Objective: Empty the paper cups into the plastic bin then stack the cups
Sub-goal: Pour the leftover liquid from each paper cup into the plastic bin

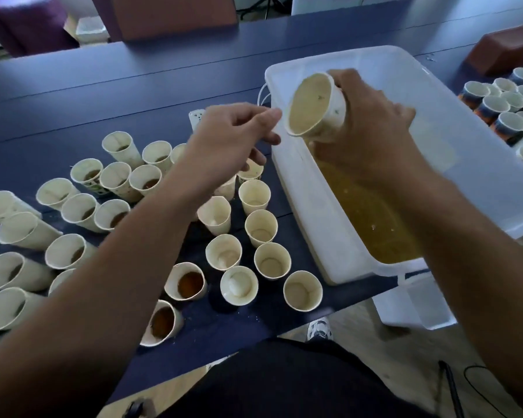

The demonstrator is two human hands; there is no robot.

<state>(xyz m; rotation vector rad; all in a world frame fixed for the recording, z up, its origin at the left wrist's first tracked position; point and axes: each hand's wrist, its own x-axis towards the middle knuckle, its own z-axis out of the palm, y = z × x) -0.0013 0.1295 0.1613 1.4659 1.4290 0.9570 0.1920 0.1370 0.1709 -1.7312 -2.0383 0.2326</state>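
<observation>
My right hand grips a paper cup over the white plastic bin, tipped on its side with its mouth facing me. Yellow-brown liquid lies in the near half of the bin. My left hand hovers just left of the bin's rim with its fingers loosely curled and nothing in it, above the cups. Several upright paper cups stand on the dark table to the left of the bin; some hold brown liquid, others look empty.
Another cluster of cups stands right of the bin, next to a brown box. A white container sits below the table's near edge. The dark table stretches away behind the cups.
</observation>
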